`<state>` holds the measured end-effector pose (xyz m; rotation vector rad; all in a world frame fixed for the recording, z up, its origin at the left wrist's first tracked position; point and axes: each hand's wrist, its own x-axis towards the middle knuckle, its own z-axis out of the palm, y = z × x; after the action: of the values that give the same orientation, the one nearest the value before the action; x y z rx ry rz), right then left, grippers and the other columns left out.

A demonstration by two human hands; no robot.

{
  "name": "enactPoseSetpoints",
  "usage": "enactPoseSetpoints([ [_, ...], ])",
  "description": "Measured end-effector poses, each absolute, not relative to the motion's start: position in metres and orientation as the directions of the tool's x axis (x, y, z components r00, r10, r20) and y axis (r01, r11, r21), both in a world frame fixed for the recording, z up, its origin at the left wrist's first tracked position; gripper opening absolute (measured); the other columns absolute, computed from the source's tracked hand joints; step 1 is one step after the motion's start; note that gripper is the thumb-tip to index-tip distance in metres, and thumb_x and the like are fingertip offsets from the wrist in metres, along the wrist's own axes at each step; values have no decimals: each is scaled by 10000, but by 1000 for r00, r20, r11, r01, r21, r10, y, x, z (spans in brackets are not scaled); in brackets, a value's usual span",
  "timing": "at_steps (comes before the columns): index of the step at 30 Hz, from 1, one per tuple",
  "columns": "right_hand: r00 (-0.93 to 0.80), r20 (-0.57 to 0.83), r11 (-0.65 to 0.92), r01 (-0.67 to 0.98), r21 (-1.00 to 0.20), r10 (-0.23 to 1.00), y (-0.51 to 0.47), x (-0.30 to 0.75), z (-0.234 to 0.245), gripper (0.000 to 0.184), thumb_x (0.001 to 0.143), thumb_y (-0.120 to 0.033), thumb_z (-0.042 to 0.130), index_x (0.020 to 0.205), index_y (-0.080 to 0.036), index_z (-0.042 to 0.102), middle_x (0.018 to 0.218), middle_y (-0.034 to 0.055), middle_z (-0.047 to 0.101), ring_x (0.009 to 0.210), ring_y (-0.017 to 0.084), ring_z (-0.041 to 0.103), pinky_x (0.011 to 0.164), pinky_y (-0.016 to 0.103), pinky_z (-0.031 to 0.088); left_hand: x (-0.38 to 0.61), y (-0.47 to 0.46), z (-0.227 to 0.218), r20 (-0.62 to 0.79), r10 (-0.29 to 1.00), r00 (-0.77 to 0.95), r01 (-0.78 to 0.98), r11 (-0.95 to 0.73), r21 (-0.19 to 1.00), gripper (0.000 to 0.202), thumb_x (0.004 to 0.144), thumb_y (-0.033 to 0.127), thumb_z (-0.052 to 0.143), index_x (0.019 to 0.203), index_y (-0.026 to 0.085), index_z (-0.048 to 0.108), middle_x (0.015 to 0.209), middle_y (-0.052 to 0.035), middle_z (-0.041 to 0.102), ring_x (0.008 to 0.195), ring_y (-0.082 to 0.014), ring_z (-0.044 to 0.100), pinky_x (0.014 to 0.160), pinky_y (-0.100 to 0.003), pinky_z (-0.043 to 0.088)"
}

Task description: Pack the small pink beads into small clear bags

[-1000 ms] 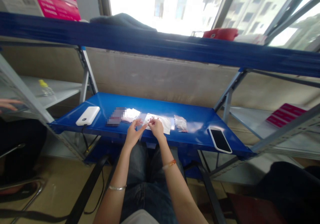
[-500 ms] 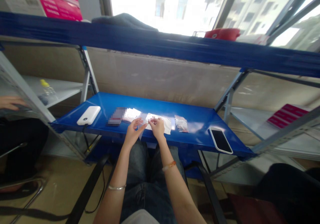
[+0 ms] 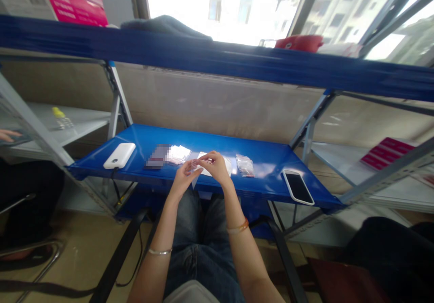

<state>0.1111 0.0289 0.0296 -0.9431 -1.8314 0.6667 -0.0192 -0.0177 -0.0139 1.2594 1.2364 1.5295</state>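
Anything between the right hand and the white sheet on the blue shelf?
Nothing visible: the right hand is over the white sheet; I can't tell if it touches. The left hand is close by its fingertips, on the left. The clear bag lies to the right, out of the way.

No text readable; white lettering (image 3: 64,4) on the pink box (image 3: 76,7) is too blurred.
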Motion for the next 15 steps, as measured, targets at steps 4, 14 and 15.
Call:
enactPoseSetpoints([
  [4, -122, 491, 500, 351, -792, 863, 43, 110, 16, 280, 780, -445, 589, 813, -195, 711, 757, 31, 602, 660, 141, 499, 608, 260, 392, -19, -16, -15, 192, 961, -199, -43, -204, 978, 516, 654, 402, 710, 1094, 164, 581, 1096, -113, 649, 1055, -241, 592, 912, -372, 452],
  [14, -255, 363, 413, 778, -473, 896, 84, 95, -42, 149, 807, -252, 580, 848, -235, 722, 851, 63, 599, 918, 201, 506, 724, 275, 384, -23, -14, -20, 150, 957, -250, -106, -181, 978, 521, 625, 382, 735, 1076, 160, 598, 1040, -97, 670, 1049, -247, 593, 829, -325, 504],
  [15, -259, 369, 419, 780, -466, 892, 86, 95, -44, 152, 808, -255, 579, 851, -236, 724, 863, 67, 601, 933, 204, 504, 730, 277, 386, -23, -14, -20, 151, 955, -255, -112, -184, 977, 520, 623, 381, 737, 1073, 159, 602, 1033, -97, 672, 1044, -248, 595, 822, -324, 507],
])
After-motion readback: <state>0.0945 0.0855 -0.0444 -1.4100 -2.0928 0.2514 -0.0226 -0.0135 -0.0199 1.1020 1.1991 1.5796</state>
